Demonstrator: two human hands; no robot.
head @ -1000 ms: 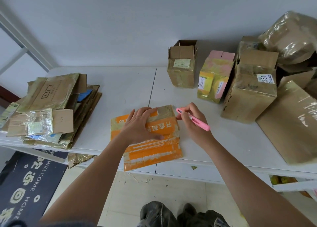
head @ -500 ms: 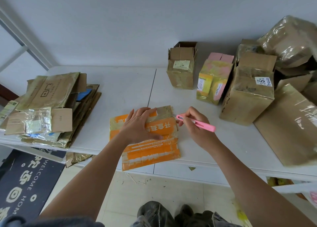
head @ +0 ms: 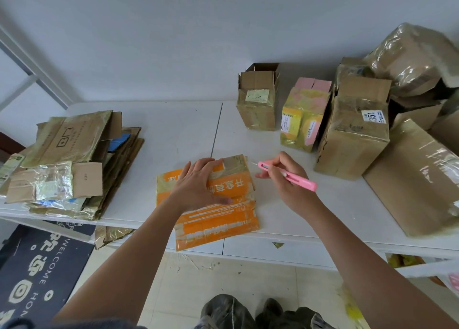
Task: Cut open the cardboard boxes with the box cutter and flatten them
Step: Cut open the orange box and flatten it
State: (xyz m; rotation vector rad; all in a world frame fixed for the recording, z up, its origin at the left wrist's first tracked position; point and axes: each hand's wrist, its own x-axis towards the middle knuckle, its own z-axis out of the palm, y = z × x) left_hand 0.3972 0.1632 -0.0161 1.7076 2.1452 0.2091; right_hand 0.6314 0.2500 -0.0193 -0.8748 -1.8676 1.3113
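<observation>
**Orange box pinned flat, cutter lifted clear**

Orange cardboard lies collapsed at the worktop's (head: 173, 130) front edge, its near end hanging over, because your left hand (head: 198, 187) presses it down with fingers spread flat. That weight probably keeps the box (head: 216, 219) from springing back. Your right hand (head: 285, 179) pinches the pink cutter (head: 288, 176) like a pen, blade tip pointing left, just beside the box's far right corner and apart from it. Flattened boxes sit in a stack (head: 69, 164) to your left; uncut boxes (head: 352, 135) wait upright on your right, so work likely moves right to left.
</observation>
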